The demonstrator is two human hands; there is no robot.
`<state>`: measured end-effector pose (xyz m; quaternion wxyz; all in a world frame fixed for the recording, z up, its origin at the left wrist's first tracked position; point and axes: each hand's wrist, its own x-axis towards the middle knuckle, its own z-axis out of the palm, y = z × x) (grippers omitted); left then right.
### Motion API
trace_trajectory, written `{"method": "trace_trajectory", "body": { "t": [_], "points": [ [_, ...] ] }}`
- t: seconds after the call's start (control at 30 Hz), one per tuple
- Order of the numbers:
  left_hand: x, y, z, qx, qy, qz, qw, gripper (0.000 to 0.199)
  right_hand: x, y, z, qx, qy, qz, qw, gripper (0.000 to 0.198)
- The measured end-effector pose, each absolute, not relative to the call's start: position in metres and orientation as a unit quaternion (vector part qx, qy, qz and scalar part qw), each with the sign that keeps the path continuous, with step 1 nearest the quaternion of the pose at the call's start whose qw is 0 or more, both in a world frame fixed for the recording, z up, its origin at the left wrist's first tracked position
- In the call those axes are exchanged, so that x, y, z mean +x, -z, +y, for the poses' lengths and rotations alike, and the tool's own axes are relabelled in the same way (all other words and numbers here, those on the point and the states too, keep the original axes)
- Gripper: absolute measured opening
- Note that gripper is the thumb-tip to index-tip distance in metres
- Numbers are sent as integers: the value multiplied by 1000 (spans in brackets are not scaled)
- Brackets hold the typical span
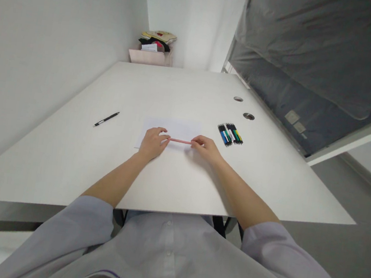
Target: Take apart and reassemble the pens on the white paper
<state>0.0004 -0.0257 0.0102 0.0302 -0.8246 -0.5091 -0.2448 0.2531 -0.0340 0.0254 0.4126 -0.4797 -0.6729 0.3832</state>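
A thin pink stick (180, 141), which could be a pencil or a pen refill, is stretched level between my two hands. My left hand (153, 143) pinches its left end, with the index finger lifted a little. At the other end, the fingertips of my right hand (206, 147) close on it. White paper (173, 126) lies flat on the table under the stick and partly under my hands. Off to the left of my left hand rests a black pen (106, 119) with a silver part. To the right of my right hand lie several pens (230, 134) with coloured barrels, side by side.
The white table (185, 93) runs back to a pink box (146, 57) with cloth items piled in it. Two round metal grommets (248, 116) are set in the table at the right. A grey-covered partition (301, 72) stands along the right side, a white wall (56, 24) on the left.
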Motion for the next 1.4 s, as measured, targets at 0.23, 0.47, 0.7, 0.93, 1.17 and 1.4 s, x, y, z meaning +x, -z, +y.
{"method": "trace_trajectory", "body": {
  "t": [0.23,0.47,0.7,0.93,1.17,1.4],
  "points": [
    [1,-14,-28,-838,247,-484,50,26,246,-33,-45,-457,-311,-768,324,13],
    [0,-14,-27,-836,247,-487,60,26,241,-29,-44,-420,-270,-817,289,18],
    [2,-15,-27,-836,270,-471,79,24,237,-29,-48,-406,-238,-847,247,27],
    [3,-13,-27,-841,282,-453,95,24,228,-33,-56,-425,-225,-858,179,40],
    [2,-16,-29,-819,242,-516,66,44,229,-28,-49,-440,-156,-866,180,38],
    [-1,-16,-28,-788,218,-574,38,48,285,-38,-22,-624,-81,-753,190,33]
  ]
}}
